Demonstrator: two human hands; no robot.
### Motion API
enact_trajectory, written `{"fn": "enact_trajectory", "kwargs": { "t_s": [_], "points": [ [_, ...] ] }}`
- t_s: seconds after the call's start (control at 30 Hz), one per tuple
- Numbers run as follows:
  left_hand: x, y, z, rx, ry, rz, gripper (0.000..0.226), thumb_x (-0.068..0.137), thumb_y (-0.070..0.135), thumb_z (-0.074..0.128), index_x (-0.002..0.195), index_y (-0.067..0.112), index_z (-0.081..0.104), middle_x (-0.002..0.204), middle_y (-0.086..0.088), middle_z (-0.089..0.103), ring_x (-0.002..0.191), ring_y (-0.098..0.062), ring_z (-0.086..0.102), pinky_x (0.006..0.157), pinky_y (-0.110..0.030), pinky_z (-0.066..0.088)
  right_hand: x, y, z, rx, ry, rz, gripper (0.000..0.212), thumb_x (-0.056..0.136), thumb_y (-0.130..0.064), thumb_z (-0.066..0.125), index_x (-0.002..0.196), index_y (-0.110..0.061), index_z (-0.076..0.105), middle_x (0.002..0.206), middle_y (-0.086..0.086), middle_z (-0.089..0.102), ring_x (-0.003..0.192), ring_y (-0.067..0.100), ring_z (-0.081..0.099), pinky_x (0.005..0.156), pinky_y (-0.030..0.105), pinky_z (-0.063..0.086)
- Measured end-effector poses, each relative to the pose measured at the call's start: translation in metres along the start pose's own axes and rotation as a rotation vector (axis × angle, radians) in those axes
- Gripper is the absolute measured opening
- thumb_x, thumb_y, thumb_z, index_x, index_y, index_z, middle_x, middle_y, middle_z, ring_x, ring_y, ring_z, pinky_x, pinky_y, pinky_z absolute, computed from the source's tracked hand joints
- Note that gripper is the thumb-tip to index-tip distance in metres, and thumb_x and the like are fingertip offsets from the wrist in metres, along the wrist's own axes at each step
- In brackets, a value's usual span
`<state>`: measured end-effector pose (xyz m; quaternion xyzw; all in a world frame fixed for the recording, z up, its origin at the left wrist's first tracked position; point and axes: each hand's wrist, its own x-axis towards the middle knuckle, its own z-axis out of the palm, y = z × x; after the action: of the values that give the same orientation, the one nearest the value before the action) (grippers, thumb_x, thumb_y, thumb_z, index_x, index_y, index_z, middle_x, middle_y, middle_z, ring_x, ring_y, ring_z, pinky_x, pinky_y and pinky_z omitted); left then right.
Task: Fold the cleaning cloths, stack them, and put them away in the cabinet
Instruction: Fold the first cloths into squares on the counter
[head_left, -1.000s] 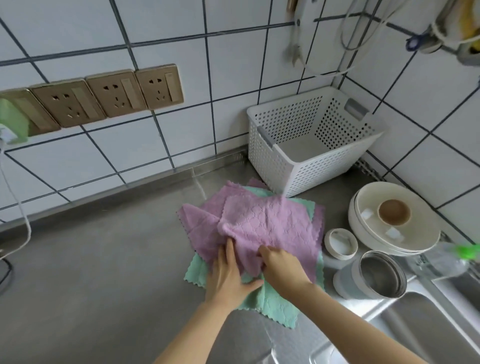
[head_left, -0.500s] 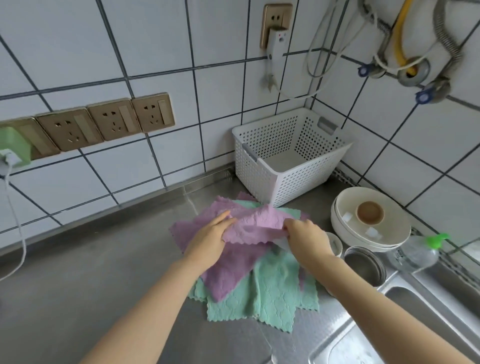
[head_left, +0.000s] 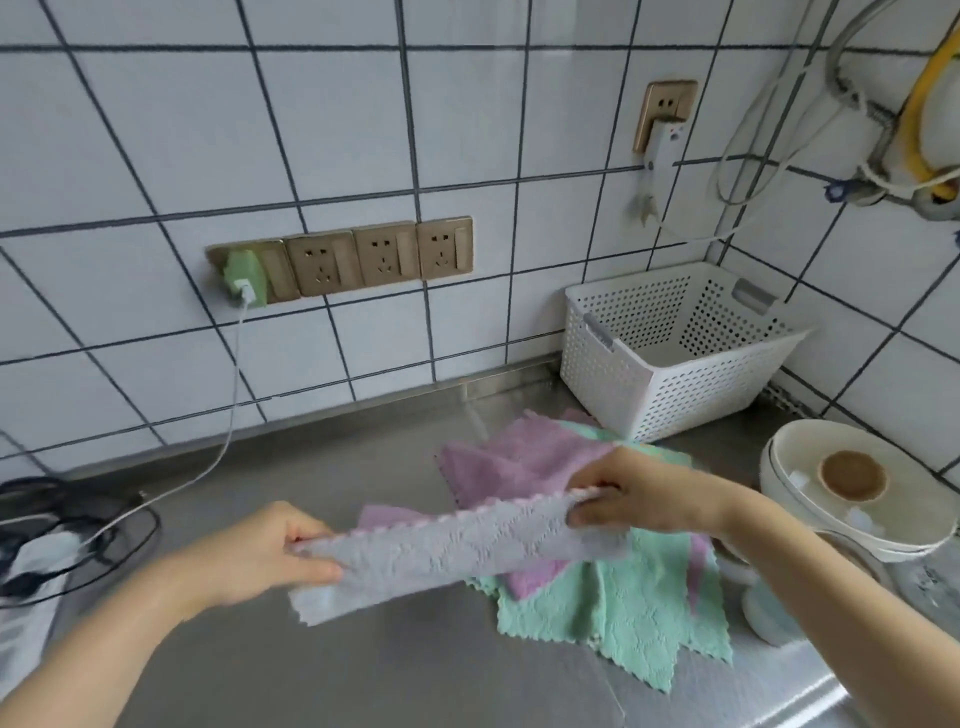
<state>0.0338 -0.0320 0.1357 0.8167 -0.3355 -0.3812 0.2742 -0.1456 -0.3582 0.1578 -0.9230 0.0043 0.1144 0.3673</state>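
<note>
Two corners of cloth (head_left: 457, 551), one per hand (head_left: 280, 551).

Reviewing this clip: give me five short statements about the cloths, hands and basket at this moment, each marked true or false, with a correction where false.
1. Both hands hold one cloth stretched between them. True: the left hand and right hand each grip an end of the pale cloth.
2. The white basket holds folded cloths. False: no cloths show inside it.
3. Green cloths lie on the counter under the purple cloths. True.
4. The held cloth is green. False: it looks pale greyish-lilac.
5. A green plug with a white cable sits in the leftmost socket of the row. True.
</note>
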Motion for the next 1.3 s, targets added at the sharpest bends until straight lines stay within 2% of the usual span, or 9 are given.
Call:
{"fn": "enact_trajectory", "kwargs": {
  "t_s": [0.1, 0.17, 0.27, 0.47, 0.7, 0.83, 0.97, 1.1, 1.3],
  "points": [
    [-0.031, -0.037, 0.004, -0.378, -0.018, -0.090, 0.014, 0.071, 0.017, 0.081, 0.065, 0.018, 0.069, 0.064, 0.006, 0.064, 0.061, -0.009, 0.059, 0.061, -0.022, 0.043, 0.022, -0.001, 0.022, 0.249, -0.117, 0.016, 0.036, 0.085, -0.038, 0.069, 0.087, -0.002, 0.066, 0.080, 0.012, 0.064, 0.072, 0.021, 0.056, 0.069, 0.037, 0.045],
    [-0.038, -0.065, 0.004, -0.637, 0.141, -0.132, 0.037, 0.069, 0.012, 0.083, 0.101, 0.004, 0.066, 0.099, -0.011, 0.073, 0.092, -0.026, 0.070, 0.084, -0.039, 0.052, 0.043, -0.006, 0.036, 0.397, -0.151, 0.048, 0.041, 0.084, -0.038, 0.070, 0.093, 0.001, 0.067, 0.091, 0.021, 0.068, 0.077, 0.032, 0.062, 0.075, 0.044, 0.050],
    [-0.026, -0.102, 0.014, -0.806, 0.450, -0.137, 0.037, 0.076, 0.009, 0.073, 0.111, 0.001, 0.064, 0.109, -0.013, 0.071, 0.101, -0.026, 0.068, 0.081, -0.034, 0.058, 0.079, -0.004, 0.063, 0.518, -0.077, 0.111, 0.019, 0.087, -0.016, 0.067, 0.073, -0.004, 0.062, 0.062, -0.013, 0.061, 0.058, 0.010, 0.054, 0.057, 0.021, 0.044],
    [0.015, -0.193, 0.074, -0.508, 0.952, -0.283, 0.038, 0.082, 0.013, 0.071, 0.055, 0.009, 0.044, 0.051, 0.004, 0.038, 0.054, -0.017, 0.035, 0.055, -0.030, 0.025, 0.152, 0.059, 0.176, 0.492, 0.260, 0.389, 0.026, 0.087, -0.012, 0.066, 0.065, -0.007, 0.055, 0.060, 0.005, 0.048, 0.047, 0.011, 0.048, 0.050, 0.025, 0.051],
    [0.055, -0.245, 0.086, -0.211, 1.182, -0.163, 0.042, 0.076, 0.019, 0.063, 0.054, 0.019, 0.028, 0.053, -0.004, 0.023, 0.055, -0.018, 0.023, 0.055, -0.032, 0.020, 0.206, 0.079, 0.231, -0.017, 0.582, 0.184, 0.024, 0.090, -0.016, 0.055, 0.072, 0.000, 0.057, 0.068, 0.016, 0.061, 0.064, 0.032, 0.051, 0.053, 0.031, 0.039],
    [0.057, -0.252, 0.091, 0.280, 1.277, -0.307, 0.041, 0.081, 0.013, 0.066, 0.121, 0.012, 0.057, 0.112, -0.011, 0.063, 0.105, -0.033, 0.051, 0.086, -0.046, 0.046, 0.222, 0.085, 0.234, -0.173, 0.605, 0.132, 0.019, 0.091, -0.014, 0.047, 0.074, -0.007, 0.050, 0.074, 0.014, 0.058, 0.069, 0.032, 0.052, 0.050, 0.032, 0.033],
    [0.041, -0.225, 0.126, 0.353, 1.095, 0.047, 0.059, 0.087, 0.011, 0.062, 0.141, 0.016, 0.040, 0.146, 0.000, 0.040, 0.137, -0.022, 0.033, 0.113, -0.027, 0.022, 0.197, 0.075, 0.252, -0.343, 0.599, -0.017, 0.038, 0.091, -0.009, 0.049, 0.130, -0.004, 0.049, 0.130, 0.016, 0.049, 0.118, 0.037, 0.045, 0.097, 0.038, 0.039],
    [0.000, -0.197, 0.189, 0.297, 0.591, 0.155, 0.050, 0.092, 0.035, 0.056, 0.140, 0.029, 0.041, 0.145, 0.024, 0.027, 0.138, 0.012, 0.010, 0.099, 0.005, -0.001, 0.126, 0.061, 0.291, -0.387, 0.455, -0.417, 0.026, 0.092, -0.015, 0.054, 0.114, -0.005, 0.063, 0.121, 0.011, 0.058, 0.113, 0.029, 0.055, 0.100, 0.032, 0.040],
    [-0.030, -0.201, 0.231, 0.526, 0.406, 0.124, 0.081, 0.073, 0.078, 0.025, 0.145, 0.041, 0.026, 0.154, 0.027, 0.006, 0.142, 0.008, -0.005, 0.119, -0.026, 0.000, 0.049, 0.061, 0.323, -0.579, 0.160, -0.537, 0.057, 0.094, -0.055, 0.032, 0.130, -0.015, 0.051, 0.137, -0.001, 0.048, 0.125, 0.015, 0.045, 0.106, 0.024, 0.035]
  ]
}}
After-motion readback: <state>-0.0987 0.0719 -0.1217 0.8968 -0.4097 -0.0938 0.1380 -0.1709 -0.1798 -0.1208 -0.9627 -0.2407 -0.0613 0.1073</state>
